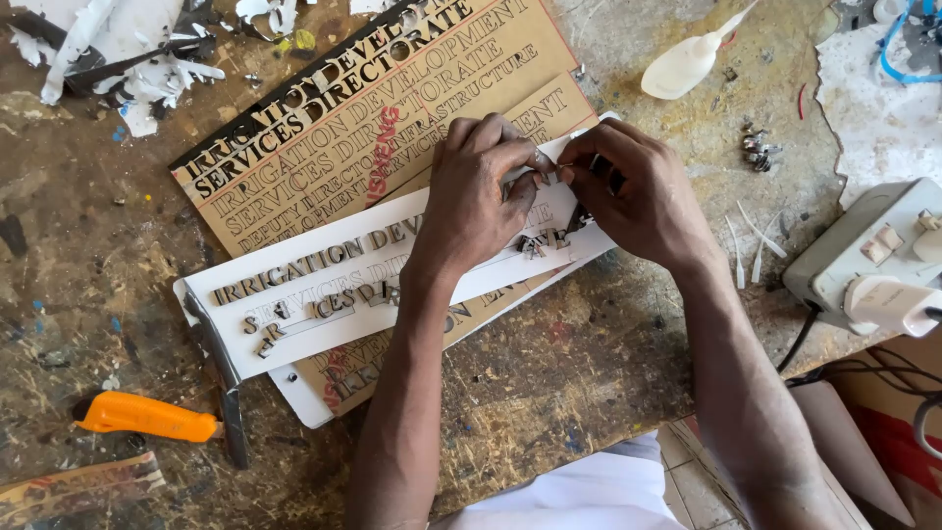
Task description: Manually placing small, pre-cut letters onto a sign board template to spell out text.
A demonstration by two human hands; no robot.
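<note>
A long white sign strip (324, 285) with dark cut-out letters stuck along it lies slanted on a worn wooden workbench (549, 383). Both hands meet over its right end. My left hand (481, 191) and my right hand (628, 191) pinch a small dark letter piece (551, 175) between their fingertips, just above the strip. Several loose letters (294, 324) lie on the strip's lower row. Part of the strip is hidden under my hands.
Brown lettered boards (373, 108) lie under and behind the strip. An orange-handled knife (147, 416) and a dark metal blade (221, 373) lie at the left. A white glue bottle (687, 61) lies at the back, a power strip (873, 260) at the right, paper scraps (128, 49) far left.
</note>
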